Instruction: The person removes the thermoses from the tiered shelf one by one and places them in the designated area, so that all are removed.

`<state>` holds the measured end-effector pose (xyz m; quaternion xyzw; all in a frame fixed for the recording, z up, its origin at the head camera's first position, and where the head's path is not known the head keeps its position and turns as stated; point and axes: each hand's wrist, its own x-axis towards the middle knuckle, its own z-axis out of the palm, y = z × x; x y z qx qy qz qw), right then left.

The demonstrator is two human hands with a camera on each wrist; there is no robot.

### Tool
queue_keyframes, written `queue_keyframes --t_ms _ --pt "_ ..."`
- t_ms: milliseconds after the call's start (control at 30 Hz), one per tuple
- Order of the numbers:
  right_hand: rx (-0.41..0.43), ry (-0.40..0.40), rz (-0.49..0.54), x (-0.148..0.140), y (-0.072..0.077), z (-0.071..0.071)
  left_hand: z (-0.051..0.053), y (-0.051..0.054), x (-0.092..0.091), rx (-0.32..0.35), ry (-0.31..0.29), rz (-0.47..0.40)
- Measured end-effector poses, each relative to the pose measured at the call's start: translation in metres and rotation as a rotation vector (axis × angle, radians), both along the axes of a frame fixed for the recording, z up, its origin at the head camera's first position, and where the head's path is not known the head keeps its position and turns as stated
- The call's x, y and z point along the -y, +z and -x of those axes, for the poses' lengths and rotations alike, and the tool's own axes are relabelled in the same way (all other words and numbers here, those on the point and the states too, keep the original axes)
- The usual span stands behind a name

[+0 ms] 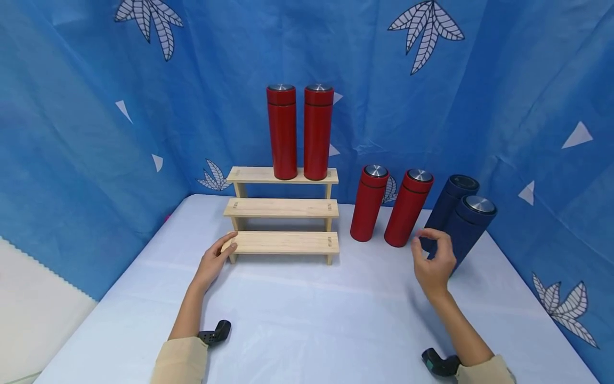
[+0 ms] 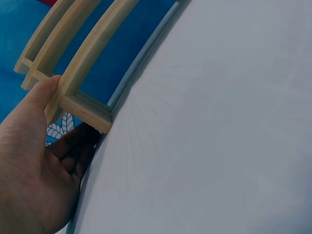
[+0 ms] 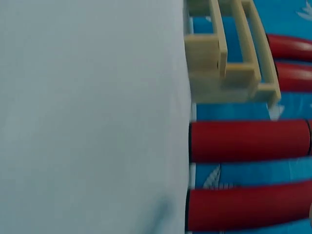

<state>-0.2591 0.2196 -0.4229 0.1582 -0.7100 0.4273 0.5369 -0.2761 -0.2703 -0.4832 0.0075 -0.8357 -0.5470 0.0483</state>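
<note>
A three-step wooden stand [image 1: 283, 208] stands on the table, with two red thermos bottles [image 1: 282, 133] upright on its top step. My left hand [image 1: 214, 262] grips the left end of the lowest step; in the left wrist view, its thumb [image 2: 46, 92] lies on the board and the other fingers reach behind the leg. To the stand's right, two more red thermos bottles [image 1: 369, 204] stand on the table. My right hand [image 1: 435, 264], fingers curved with a gap to the thumb, is in front of two dark blue thermos bottles [image 1: 469, 226] and holds nothing visible.
A white cloth covers the table [image 1: 312, 320]. Blue patterned curtains [image 1: 374, 64] hang behind and at both sides. In the right wrist view, the red bottles [image 3: 248, 141] stand beside the stand's right side.
</note>
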Motion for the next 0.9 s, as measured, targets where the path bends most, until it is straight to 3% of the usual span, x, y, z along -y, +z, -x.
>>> queue_keyframes --t_ms 200,300,533,667,900 --pt "0.152 0.234 -0.093 0.058 0.006 0.004 -0.001 -0.002 0.001 0.003 -0.005 0.005" --pt "0.214 0.307 -0.165 0.086 0.013 0.007 -0.001 -0.002 0.001 0.005 0.001 0.008" --pt "0.236 0.443 -0.247 0.134 0.052 0.034 -0.001 0.001 0.001 -0.014 0.016 0.003" --pt "0.249 0.468 -0.179 0.147 0.085 0.061 -0.001 0.002 0.001 -0.018 0.01 0.005" --pt "0.253 0.41 -0.016 0.154 0.141 0.097 -0.003 0.005 -0.001 -0.013 -0.012 -0.011"
